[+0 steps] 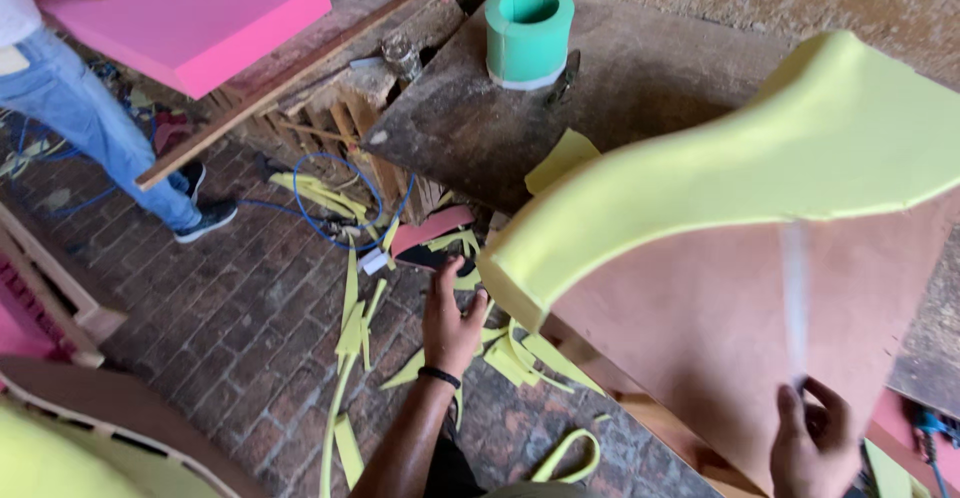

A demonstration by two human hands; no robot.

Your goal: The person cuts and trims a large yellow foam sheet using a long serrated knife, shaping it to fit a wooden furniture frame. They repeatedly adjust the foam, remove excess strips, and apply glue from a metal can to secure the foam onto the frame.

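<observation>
Yellow foam (720,158) sits atop the board (720,328), raised before you. Left hand (450,323) presses its corner, fingers spread; right hand (815,443) pinches a thin blade (795,298). Keep blade upright, w/ left fingers off the edge.

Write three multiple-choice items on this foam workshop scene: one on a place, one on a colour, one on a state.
1. Where does the green foam cylinder stand?
A on the dark worktop
B on the brick floor
C on the pink slab

2. What colour is the big foam piece before the person?
A pink
B yellow-green
C blue

3. What is the right hand doing?
A resting flat on the floor
B hanging empty
C gripping a thin blade

Key: 1 A, it sits on the worktop; 2 B, its surface is yellow-green; 3 C, the fingers close on a blurred blade.
</observation>
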